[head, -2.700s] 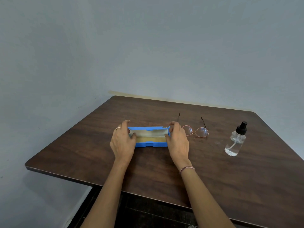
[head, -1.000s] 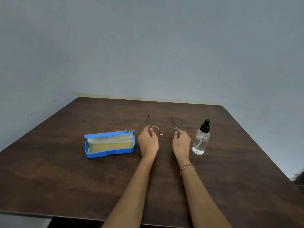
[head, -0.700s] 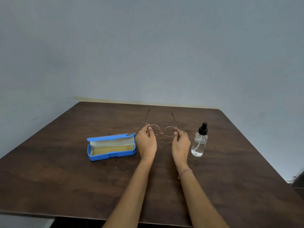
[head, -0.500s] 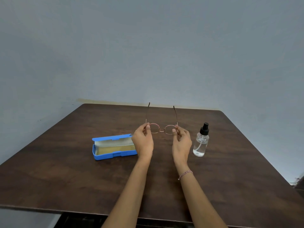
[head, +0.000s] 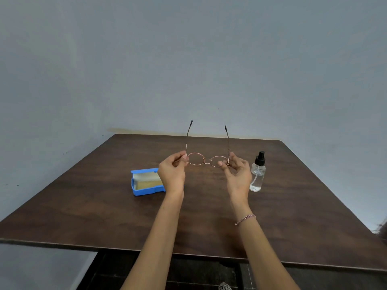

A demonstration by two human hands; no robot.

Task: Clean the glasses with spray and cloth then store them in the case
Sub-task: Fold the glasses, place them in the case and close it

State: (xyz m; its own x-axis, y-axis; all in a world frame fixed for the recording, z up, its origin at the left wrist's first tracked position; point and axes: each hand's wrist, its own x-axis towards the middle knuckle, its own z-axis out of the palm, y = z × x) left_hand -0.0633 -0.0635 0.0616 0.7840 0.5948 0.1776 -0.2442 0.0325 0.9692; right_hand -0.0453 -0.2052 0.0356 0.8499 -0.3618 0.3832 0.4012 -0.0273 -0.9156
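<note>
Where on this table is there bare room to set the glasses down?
Bare wood lies between the blue case and the spray bottle, below the glasses that the left hand and right hand pinch in the air; also across the near half of the table and right of the bottle. Only the middle row, case to bottle, is crowded.

The left hand [head: 171, 174] covers the 3 o'clock end of the open case [head: 144, 186]. The pale layer [head: 146, 176] in its lid may be a cloth. Both forearms [head: 159, 237] leave the frame at 6 o'clock, and the near corners of the counter [head: 83, 206] are cut off.
</note>
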